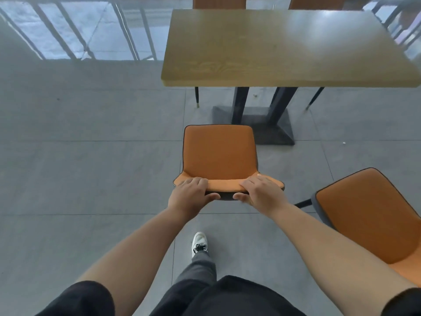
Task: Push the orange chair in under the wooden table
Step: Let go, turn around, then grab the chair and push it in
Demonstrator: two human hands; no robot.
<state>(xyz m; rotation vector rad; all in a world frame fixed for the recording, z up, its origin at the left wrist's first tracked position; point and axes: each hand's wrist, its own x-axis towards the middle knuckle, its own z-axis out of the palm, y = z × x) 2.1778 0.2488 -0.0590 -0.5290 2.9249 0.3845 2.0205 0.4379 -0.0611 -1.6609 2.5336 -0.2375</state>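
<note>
Hands: your left hand (191, 195) and right hand (262, 192) both grip the top edge of the backrest, fingers curled over the front, thumbs wrapped behind.
Chair: the orange padded chair with dark piping and a dark shell (218, 151) stands on the floor in front of you, its seat pointing at the worktop, the whole seat clear of the worktop edge.
Worktop: the rectangular light wooden worktop (273, 46) lies ahead and a little to the right of the chair's line, so the seat is aimed at its left half.
Step in hand: judged from the grip and the gap, the push is under way or about to begin; most of the travel is left.
How to do it well: push evenly through both palms and keep the backrest square to the worktop edge, so the chair slides straight and does not swing.
Edges: the dark pedestal base (257, 126) sits just beside the seat's front right corner; steer slightly left to avoid catching a leg on it.
Open room: bare grey floor tiles (91, 156) to the left give room; a second orange chair (369, 213) stands close on your right, near your right forearm.
</note>
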